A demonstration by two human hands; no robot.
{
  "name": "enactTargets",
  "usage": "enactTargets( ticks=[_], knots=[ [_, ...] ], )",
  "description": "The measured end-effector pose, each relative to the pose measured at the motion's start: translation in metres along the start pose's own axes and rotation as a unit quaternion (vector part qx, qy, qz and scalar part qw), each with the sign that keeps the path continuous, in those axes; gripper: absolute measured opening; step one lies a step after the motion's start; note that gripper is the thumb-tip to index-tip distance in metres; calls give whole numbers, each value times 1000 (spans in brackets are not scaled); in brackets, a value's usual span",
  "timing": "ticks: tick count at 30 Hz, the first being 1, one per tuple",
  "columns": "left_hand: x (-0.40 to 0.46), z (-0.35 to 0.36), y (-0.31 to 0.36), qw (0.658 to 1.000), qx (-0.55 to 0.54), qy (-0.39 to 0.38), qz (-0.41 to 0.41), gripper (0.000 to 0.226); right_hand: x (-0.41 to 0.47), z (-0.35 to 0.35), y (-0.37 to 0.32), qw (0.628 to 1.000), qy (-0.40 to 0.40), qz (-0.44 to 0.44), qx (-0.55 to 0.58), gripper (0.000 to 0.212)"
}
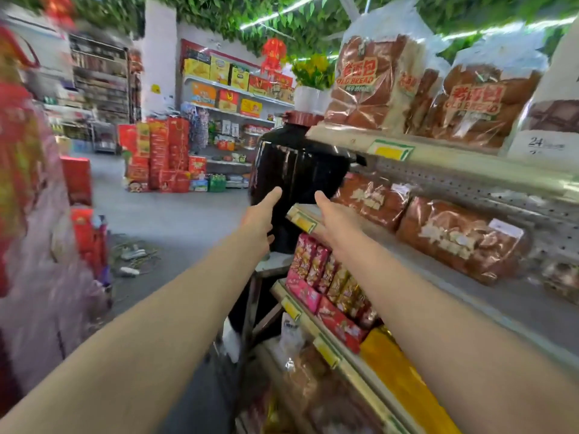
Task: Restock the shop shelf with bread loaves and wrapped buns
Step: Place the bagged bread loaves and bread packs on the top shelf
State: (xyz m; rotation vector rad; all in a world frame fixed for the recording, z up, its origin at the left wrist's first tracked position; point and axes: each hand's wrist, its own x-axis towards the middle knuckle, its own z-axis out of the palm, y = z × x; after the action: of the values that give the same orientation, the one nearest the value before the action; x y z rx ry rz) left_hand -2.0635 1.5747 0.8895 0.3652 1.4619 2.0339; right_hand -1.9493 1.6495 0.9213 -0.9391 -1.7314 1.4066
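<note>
We are reaching both arms out toward the near end of the shop shelf [438, 245], and neither grip is carrying anything. Our left hand [260, 214] is stretching forward with its fingers straight and together, showing against the big dark jar [297, 173] standing at the shelf's end. Our right hand [332, 214] is lying flat with fingers extended, just over the front edge of the middle shelf, near its yellow price tag [302, 219]. On that middle shelf two wrapped bread loaves [454, 239] are lying flat toward the back, well apart from our hands. On the top shelf, bagged bread loaves [372, 83] are standing upright along the front edge. Below, red and gold snack packets [326, 277] are crowding the lower shelf's front edge, with a yellow bag [398, 371] lying beside them.
</note>
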Motion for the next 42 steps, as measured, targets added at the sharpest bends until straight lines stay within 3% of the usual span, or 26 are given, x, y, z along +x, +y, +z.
enactTargets(
  ticks=[6, 8, 10, 13, 16, 21, 23, 28, 32, 33, 36, 37, 42],
  knots=[
    [-36, -50, -78, 997, -5, 43, -61, 56, -32, 24, 85, 996, -57, 61, -29, 42],
    [-45, -66, -106, 993, -16, 66, -92, 49, -39, 33, 113, 992, -77, 92, -27, 54],
    [-53, -86, -134, 988, -27, 93, -118, 61, -48, 44, 139, 987, -99, 118, -34, 64],
    [-59, -116, -175, 977, -31, 133, -165, 91, -59, 59, 178, 980, -122, 151, -53, 59],
    [-67, -143, -214, 967, -27, 165, -191, 70, -70, 72, 219, 967, -141, 196, -76, 41],
    [-82, -194, -284, 936, -16, 234, -264, 81, -89, 92, 300, 953, -157, 242, -95, 32],
    [-85, -216, -315, 921, -17, 258, -293, 77, -95, 99, 334, 945, -164, 265, -104, 40],
    [-87, -256, -384, 903, -60, 280, -320, 61, -102, 121, 418, 927, -171, 299, -149, 29],
    [-77, -290, -435, 891, -70, 288, -345, 93, -108, 139, 487, 895, -220, 348, -172, 46],
    [-74, -296, -444, 888, -78, 288, -351, 90, -110, 143, 499, 888, -222, 362, -177, 45],
    [-58, -317, -482, 873, -65, 317, -365, 35, -109, 158, 545, 874, -223, 390, -187, 42],
    [-54, -323, -495, 870, -65, 321, -369, 26, -109, 165, 561, 870, -224, 399, -182, 38],
    [-35, -351, -563, 864, -49, 338, -371, 39, -99, 187, 636, 852, -235, 436, -167, 46]
  ],
)
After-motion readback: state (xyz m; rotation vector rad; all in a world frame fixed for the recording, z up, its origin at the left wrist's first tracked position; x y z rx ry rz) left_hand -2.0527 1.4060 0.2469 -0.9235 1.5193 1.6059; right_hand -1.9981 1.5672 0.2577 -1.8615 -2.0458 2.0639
